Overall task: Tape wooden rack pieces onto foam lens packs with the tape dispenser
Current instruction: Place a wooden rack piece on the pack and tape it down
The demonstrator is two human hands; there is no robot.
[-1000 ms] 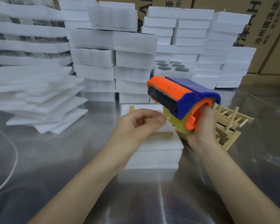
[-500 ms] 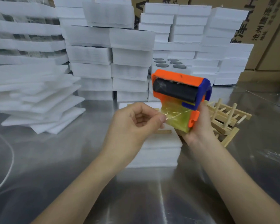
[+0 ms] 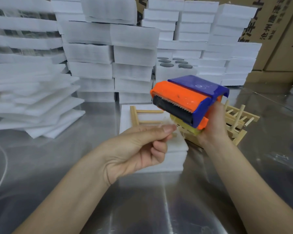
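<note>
Over the shiny metal bench (image 3: 66, 157), your left hand (image 3: 139, 149) is pinching the loose end of the clear tape (image 3: 165, 121) between thumb and forefinger, its other fingers curling in. Your right hand (image 3: 213, 124) is gripping the orange-and-blue plastic tape dispenser (image 3: 189, 98), tilting it above the white foam lens pack (image 3: 176, 159), where a pale wooden rack piece (image 3: 134, 115) is lying on top. More wooden racks (image 3: 238, 119) are lying just beyond; white foam stacks (image 3: 108, 48) are standing behind.
</note>
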